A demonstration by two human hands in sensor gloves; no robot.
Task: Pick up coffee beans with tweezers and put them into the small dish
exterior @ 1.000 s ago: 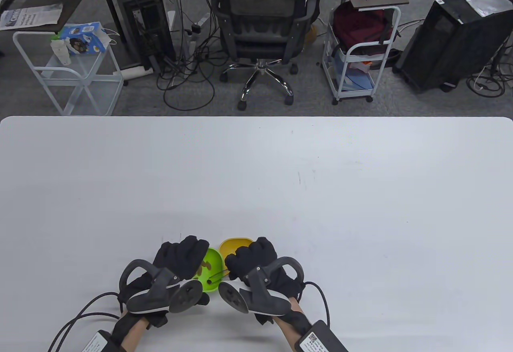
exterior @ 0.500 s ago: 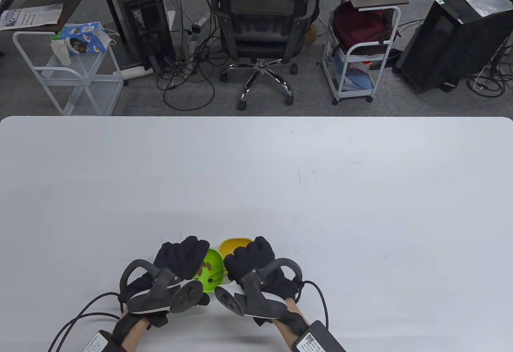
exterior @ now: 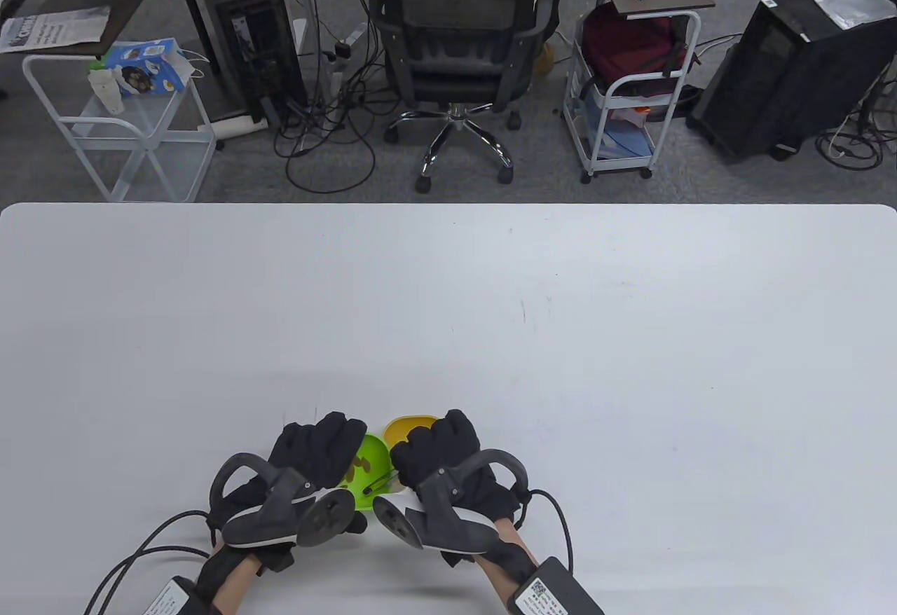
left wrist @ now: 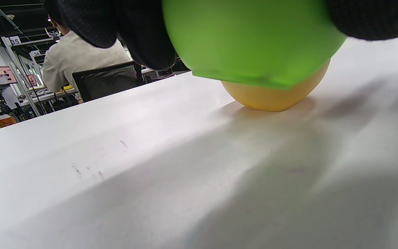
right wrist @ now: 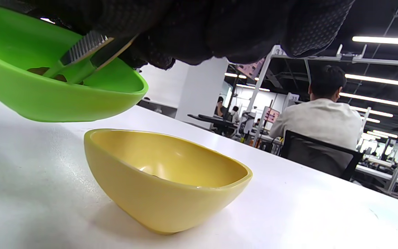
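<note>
Right hand (exterior: pixel 438 457): edged slightly left and farther than a second ago; left hand (exterior: pixel 315 450) unchanged, gripping green bowl (exterior: pixel 368 471) lifted off the table (exterior: pixel 490 307). Right wrist view alone shows the right fingers pinching ridged tweezers (right wrist: pixel 81 57), tips among beans (exterior: pixel 361 462) inside the green bowl. Yellow bowl (right wrist: pixel 166 178), smooth, glossy, stands just beyond; contents indistinct.

A white sign (left wrist: pixel 14 40) hanging at the upper left of the left wrist view reads "35"; a smaller tag (left wrist: pixel 35 53) below it reads "38". Other labels and QR stickers are illegible.
</note>
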